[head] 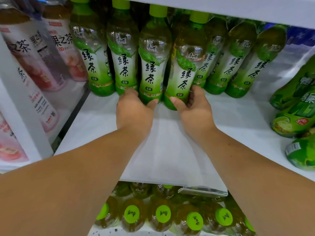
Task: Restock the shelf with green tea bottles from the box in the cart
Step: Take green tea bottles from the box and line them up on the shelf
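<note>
Both my arms reach deep onto the white shelf (170, 147). My left hand (134, 109) grips the base of an upright green tea bottle (152, 65), third in the front row. My right hand (194, 106) grips the base of a green tea bottle (185, 68) beside it, which tilts a little to the right. Two more green tea bottles (95, 62) stand to their left, and several more (238, 65) lean at the right behind. Neither the cart nor the box is in view.
Pink fruit tea bottles (34, 65) fill the section at the left behind a white divider (22, 106). Other green drink bottles (296, 106) stand at the right edge. The shelf below holds several green-capped bottles (163, 216). A shelf board (238, 9) hangs close overhead.
</note>
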Demonstrator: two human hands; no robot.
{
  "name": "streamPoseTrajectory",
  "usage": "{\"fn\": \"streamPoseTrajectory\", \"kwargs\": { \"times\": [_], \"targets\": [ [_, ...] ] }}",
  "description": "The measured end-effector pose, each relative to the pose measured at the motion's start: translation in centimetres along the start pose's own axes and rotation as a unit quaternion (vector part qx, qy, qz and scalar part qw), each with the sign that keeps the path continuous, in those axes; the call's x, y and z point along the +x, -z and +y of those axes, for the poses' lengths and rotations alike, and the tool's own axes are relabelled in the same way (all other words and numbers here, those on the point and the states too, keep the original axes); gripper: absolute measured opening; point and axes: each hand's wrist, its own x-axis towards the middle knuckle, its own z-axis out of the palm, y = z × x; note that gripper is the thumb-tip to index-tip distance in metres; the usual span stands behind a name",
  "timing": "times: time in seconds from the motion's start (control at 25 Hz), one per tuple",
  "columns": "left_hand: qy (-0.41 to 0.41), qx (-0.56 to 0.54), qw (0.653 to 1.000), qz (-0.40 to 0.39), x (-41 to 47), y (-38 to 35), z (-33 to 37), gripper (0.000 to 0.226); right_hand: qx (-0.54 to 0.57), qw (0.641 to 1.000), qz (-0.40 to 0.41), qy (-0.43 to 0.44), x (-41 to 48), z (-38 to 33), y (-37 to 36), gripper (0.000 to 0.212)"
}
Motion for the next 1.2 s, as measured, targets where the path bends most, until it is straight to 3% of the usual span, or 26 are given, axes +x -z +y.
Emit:
{"fn": "streamPoseTrajectory", "kwargs": {
  "times": [0.24, 0.56, 0.92, 1.2],
  "targets": [
    [0.024, 0.046, 0.999, 0.001, 0.7, -0.7, 0.1, 0.049, -0.048, 0.999, 0.013, -0.003, 0.0, -0.5, -0.5, 0.042],
    [-0.008, 0.029, 0.999, -0.012, 0.2, -0.3, -0.4, 0.028, -0.042, 0.999, -0.011, -0.028, 0.4, 0.4, -0.5, 0.052],
    [0.007, 0.055, 0.998, -0.016, 0.3, -0.4, -0.1, 0.031, -0.063, 0.998, -0.021, -0.019, 0.3, 0.2, -0.5, 0.05],
    [-0.028, 0.045, 0.998, -0.039, 0.5, 0.1, -0.1, 0.025, -0.065, 0.997, -0.023, -0.026, 0.3, -0.5, -0.3, 0.047]
  ]
}}
